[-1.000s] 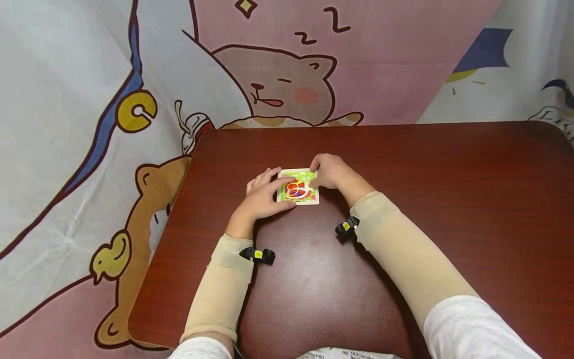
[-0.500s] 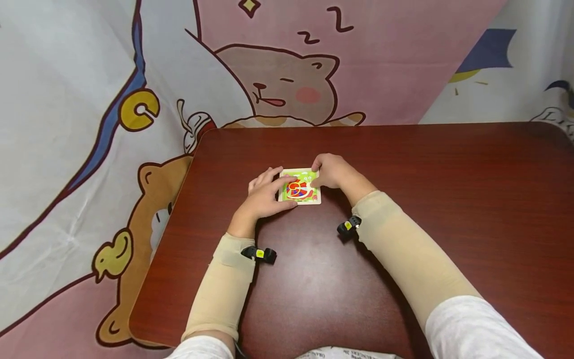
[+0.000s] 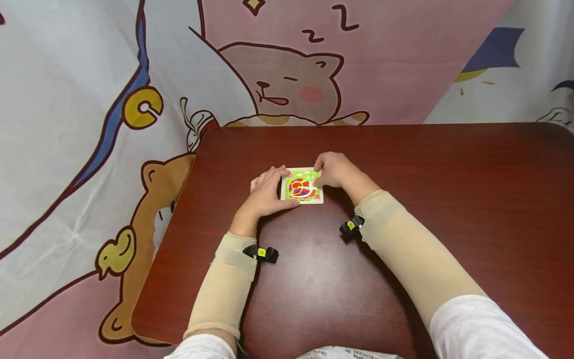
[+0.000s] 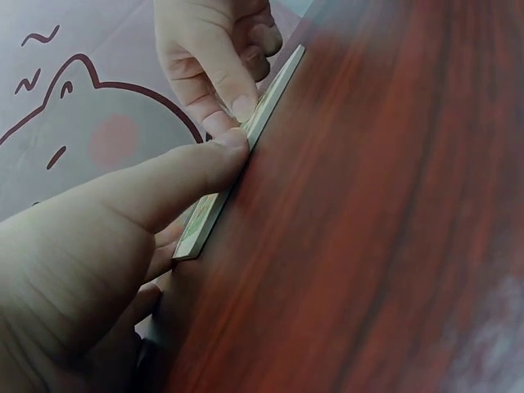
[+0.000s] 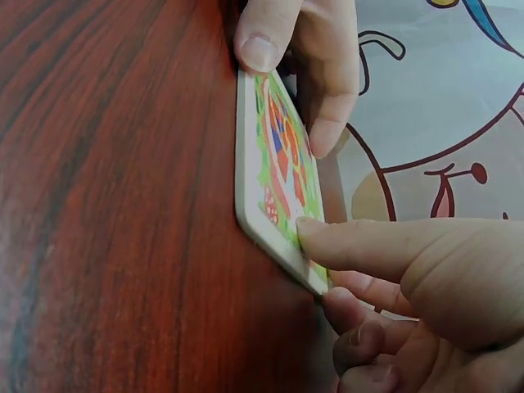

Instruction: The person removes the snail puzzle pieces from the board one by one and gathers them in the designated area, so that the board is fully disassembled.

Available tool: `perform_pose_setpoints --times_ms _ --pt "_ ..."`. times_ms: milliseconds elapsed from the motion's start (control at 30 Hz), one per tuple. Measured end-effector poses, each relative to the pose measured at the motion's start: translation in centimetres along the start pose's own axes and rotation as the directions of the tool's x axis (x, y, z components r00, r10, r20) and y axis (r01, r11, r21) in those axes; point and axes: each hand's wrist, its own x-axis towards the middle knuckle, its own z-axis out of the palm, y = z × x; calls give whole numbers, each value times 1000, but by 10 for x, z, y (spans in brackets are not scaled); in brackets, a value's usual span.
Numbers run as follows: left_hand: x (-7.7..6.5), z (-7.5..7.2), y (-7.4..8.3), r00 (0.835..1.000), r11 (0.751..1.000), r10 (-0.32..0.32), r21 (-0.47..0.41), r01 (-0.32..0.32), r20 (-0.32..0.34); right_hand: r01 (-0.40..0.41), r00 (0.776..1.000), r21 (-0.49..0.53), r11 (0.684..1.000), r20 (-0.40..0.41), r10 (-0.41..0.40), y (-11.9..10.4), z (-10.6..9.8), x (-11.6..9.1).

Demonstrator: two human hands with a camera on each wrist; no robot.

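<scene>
A small square puzzle board [image 3: 309,199] with a pale rim and a red and blue snail on green lies on the table. My left hand [image 3: 265,194] holds it from the left, thumb on the near edge and fingers at the far edge. The right hand [image 3: 337,170] grips the right side. In the right wrist view its thumb [image 5: 352,243] presses on the picture while the other fingers curl at the board's edge. Seen from the left wrist, the board [image 4: 214,214] shows nearly edge-on, with the left thumb [image 4: 201,174] against its near side.
The dark red wooden table [image 3: 426,199] reaches far to the right. A cloth wall [image 3: 381,60] with cartoon animals stands behind and to the left. Each wrist wears a black strap [image 3: 267,254]. Printed white cloth [image 3: 345,353] shows at the near edge.
My left index finger has come off the picture's face and moved back to the board's far edge. The right hand keeps its grip; the view has shifted slightly.
</scene>
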Motion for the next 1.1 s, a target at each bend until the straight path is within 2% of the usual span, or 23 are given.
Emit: perform_pose_setpoints --times_ms 200,533,733,1100 --pt "2 3 -2 999 999 -32 -24 32 -20 81 996 -12 997 -27 -81 -10 7 6" --pt "4 1 5 1000 999 -19 -45 19 -14 171 983 12 985 -73 -170 -24 22 14" --pt "5 2 4 1000 999 -13 -41 13 -12 168 983 -6 986 -75 -168 -30 24 16" --pt "0 -1 -2 999 999 -41 -24 40 -4 124 992 -43 991 3 -124 -40 29 24"
